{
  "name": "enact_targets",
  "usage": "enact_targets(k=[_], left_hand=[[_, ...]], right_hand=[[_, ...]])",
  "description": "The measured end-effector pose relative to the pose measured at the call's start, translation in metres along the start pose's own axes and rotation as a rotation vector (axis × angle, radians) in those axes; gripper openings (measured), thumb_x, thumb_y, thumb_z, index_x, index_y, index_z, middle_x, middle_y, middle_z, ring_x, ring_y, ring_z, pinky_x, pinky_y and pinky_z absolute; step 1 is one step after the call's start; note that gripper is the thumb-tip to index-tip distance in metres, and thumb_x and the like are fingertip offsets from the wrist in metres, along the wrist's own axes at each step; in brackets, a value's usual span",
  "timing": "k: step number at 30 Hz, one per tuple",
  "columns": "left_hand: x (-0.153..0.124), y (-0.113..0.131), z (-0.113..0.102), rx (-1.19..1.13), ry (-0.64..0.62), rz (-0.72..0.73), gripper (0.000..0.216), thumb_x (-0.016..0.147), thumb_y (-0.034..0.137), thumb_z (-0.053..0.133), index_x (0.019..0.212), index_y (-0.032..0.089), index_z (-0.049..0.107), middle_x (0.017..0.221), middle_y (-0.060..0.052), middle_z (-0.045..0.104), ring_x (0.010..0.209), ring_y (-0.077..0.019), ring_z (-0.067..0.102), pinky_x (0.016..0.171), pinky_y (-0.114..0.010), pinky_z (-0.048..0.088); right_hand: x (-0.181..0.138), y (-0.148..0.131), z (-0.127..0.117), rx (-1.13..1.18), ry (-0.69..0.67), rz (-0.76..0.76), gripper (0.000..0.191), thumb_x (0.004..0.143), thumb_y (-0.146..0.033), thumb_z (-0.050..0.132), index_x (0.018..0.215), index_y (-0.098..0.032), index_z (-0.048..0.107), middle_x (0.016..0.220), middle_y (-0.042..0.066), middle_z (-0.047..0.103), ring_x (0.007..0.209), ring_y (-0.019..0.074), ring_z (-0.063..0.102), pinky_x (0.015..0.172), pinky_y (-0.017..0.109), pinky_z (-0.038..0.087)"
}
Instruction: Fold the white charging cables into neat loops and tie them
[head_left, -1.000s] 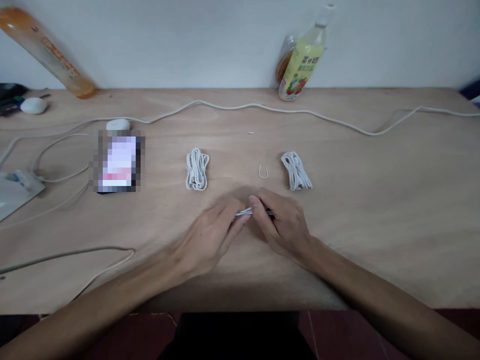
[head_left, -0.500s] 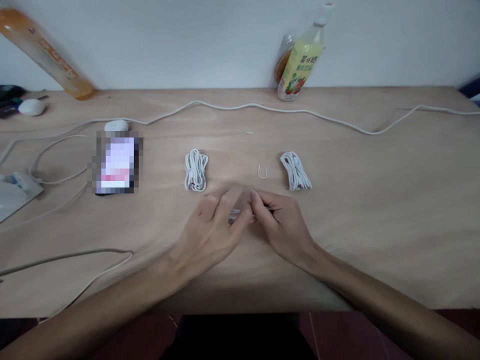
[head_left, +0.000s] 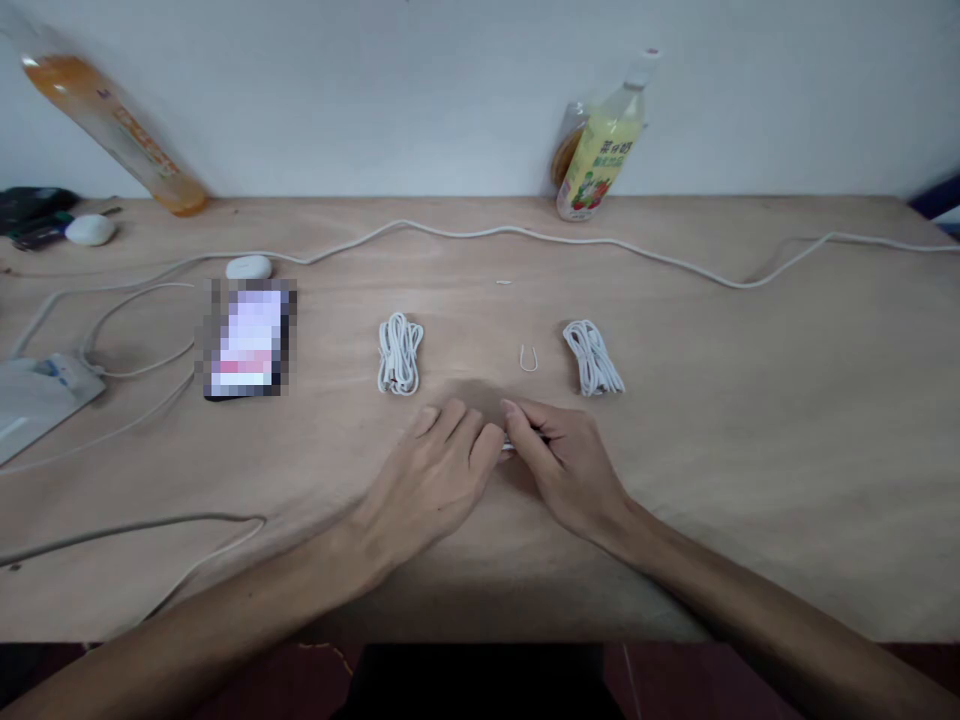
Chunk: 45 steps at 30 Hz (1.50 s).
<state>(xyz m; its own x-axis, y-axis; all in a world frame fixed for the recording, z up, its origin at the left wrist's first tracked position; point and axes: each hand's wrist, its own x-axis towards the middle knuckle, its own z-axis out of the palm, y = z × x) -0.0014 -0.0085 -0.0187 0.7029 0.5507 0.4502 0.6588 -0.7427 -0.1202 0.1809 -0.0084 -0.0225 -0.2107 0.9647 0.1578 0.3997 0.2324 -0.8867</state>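
Both hands meet near the front middle of the table, closed around what looks like a white cable point(head_left: 509, 445). Only a short white stretch of it shows between them; the rest is covered by fingers. My left hand point(head_left: 442, 465) lies over its left part with the fingers curled down. My right hand point(head_left: 566, 450) pinches the other part between thumb and forefinger, and something dark peeks out beneath that thumb. Beyond the hands sit two coiled white cables, a left bundle point(head_left: 400, 354) and a right bundle point(head_left: 593, 357). A bent white twist tie point(head_left: 529, 358) lies between these bundles.
A long white cord point(head_left: 555, 237) runs across the table's back. Left are a phone point(head_left: 251, 340) with blurred screen, a white case point(head_left: 249, 268), a power strip point(head_left: 45, 400) and loose cords. A yellow-labelled bottle point(head_left: 600, 150) and an orange bottle point(head_left: 120, 135) lean against the wall.
The left hand's fingers have curled down and closed over the white cable, which showed more under them before. The right hand keeps its pinch. The whole view has shifted slightly.
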Motion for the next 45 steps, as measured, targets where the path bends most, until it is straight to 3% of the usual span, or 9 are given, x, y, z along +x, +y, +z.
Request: enact_targets(k=[7, 14, 20, 23, 27, 30, 33, 36, 45], left_hand=[[-0.009, 0.002, 0.001, -0.479, -0.128, -0.185, 0.032, 0.116, 0.017, 0.032, 0.096, 0.021, 0.056, 0.085, -0.004, 0.069, 0.074, -0.0223, 0.061, 0.074, -0.039, 0.049], [-0.006, 0.002, -0.006, -0.932, -0.120, -0.283, 0.021, 0.117, 0.022, 0.036, 0.106, 0.023, 0.054, 0.099, -0.006, 0.073, 0.087, -0.0200, 0.070, 0.078, -0.036, 0.061], [-0.010, -0.001, 0.007, -0.376, -0.001, -0.168, 0.036, 0.121, 0.031, 0.028, 0.116, 0.017, 0.062, 0.095, -0.006, 0.072, 0.083, -0.0216, 0.072, 0.074, -0.036, 0.062], [-0.007, -0.003, 0.006, -0.165, 0.086, -0.059, 0.030, 0.118, 0.023, 0.039, 0.129, 0.011, 0.064, 0.097, -0.008, 0.075, 0.086, -0.0223, 0.072, 0.076, -0.036, 0.061], [-0.001, -0.005, -0.001, 0.003, 0.155, 0.029, 0.027, 0.116, 0.026, 0.051, 0.119, 0.007, 0.070, 0.107, -0.016, 0.078, 0.081, -0.0235, 0.067, 0.075, -0.039, 0.058], [0.002, -0.004, -0.002, 0.028, 0.104, 0.040, 0.035, 0.119, 0.024, 0.040, 0.107, 0.009, 0.070, 0.094, -0.012, 0.076, 0.078, -0.0237, 0.064, 0.070, -0.038, 0.054], [0.001, -0.004, 0.001, -0.018, 0.078, 0.005, 0.047, 0.120, 0.024, 0.031, 0.089, 0.017, 0.065, 0.074, -0.004, 0.065, 0.072, -0.0225, 0.061, 0.065, -0.036, 0.049], [0.000, -0.003, 0.003, -0.074, 0.095, -0.010, 0.051, 0.121, 0.026, 0.026, 0.085, 0.019, 0.061, 0.071, -0.002, 0.063, 0.068, -0.0212, 0.061, 0.068, -0.036, 0.050], [-0.003, -0.003, -0.003, -0.005, 0.054, 0.012, 0.033, 0.119, 0.017, 0.033, 0.119, 0.008, 0.065, 0.079, -0.003, 0.066, 0.074, -0.0228, 0.064, 0.071, -0.036, 0.054]], right_hand=[[0.004, 0.009, -0.006, -0.274, 0.056, -0.430, 0.041, 0.104, -0.018, 0.054, 0.064, -0.024, 0.047, 0.062, -0.003, 0.046, 0.055, 0.0135, 0.037, 0.055, 0.032, 0.028], [0.006, 0.007, -0.005, -0.244, 0.084, -0.422, 0.043, 0.106, -0.015, 0.051, 0.065, -0.024, 0.043, 0.058, -0.004, 0.045, 0.052, 0.0122, 0.039, 0.054, 0.031, 0.028], [0.008, 0.000, -0.005, 0.001, -0.004, -0.046, 0.045, 0.106, -0.033, 0.048, 0.063, -0.024, 0.037, 0.058, -0.005, 0.038, 0.055, 0.0122, 0.034, 0.053, 0.029, 0.027], [0.009, 0.001, -0.004, 0.115, -0.055, 0.066, 0.048, 0.106, -0.040, 0.046, 0.062, -0.024, 0.040, 0.059, -0.005, 0.036, 0.056, 0.0121, 0.035, 0.054, 0.028, 0.029], [0.007, 0.005, -0.001, 0.234, -0.109, 0.155, 0.050, 0.107, -0.047, 0.048, 0.063, -0.022, 0.050, 0.060, -0.004, 0.043, 0.058, 0.0129, 0.041, 0.055, 0.027, 0.038], [0.005, 0.007, 0.002, 0.266, -0.132, 0.201, 0.052, 0.108, -0.051, 0.051, 0.064, -0.022, 0.055, 0.062, -0.002, 0.048, 0.061, 0.0143, 0.045, 0.056, 0.027, 0.045], [0.003, 0.006, 0.003, 0.241, -0.107, 0.219, 0.054, 0.107, -0.050, 0.054, 0.060, -0.023, 0.049, 0.060, -0.003, 0.041, 0.060, 0.0139, 0.041, 0.055, 0.026, 0.045], [0.003, 0.004, 0.003, 0.227, -0.097, 0.207, 0.052, 0.106, -0.046, 0.053, 0.060, -0.024, 0.041, 0.061, -0.004, 0.036, 0.060, 0.0134, 0.036, 0.055, 0.026, 0.043], [0.007, 0.004, -0.001, 0.111, -0.090, 0.161, 0.047, 0.105, -0.044, 0.045, 0.063, -0.024, 0.040, 0.062, -0.003, 0.036, 0.059, 0.0131, 0.034, 0.055, 0.028, 0.030]])
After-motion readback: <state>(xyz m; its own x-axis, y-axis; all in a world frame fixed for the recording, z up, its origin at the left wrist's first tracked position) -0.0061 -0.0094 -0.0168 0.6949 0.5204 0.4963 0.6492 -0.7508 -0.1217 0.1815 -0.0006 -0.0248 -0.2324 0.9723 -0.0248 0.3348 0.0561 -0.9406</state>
